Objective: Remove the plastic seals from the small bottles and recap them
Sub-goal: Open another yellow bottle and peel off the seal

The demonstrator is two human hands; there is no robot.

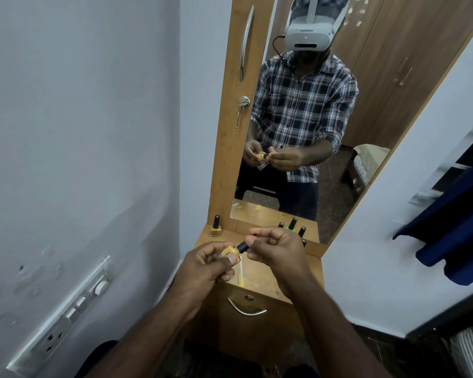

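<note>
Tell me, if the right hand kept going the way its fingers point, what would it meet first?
Probably the left hand, which grips the yellow nail polish bottle whose black cap the right hand pinches; depth is unclear.

wooden ledge | yellow bottle standing | dark-capped bottles | peeled seal

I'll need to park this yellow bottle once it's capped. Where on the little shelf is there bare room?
Bare wood shows on the shelf between the standing yellow bottle at the back left and the dark-capped bottles by the mirror. That back right corner is crowded. A peeled seal lies near the front edge; the hands hide the rest.
</note>
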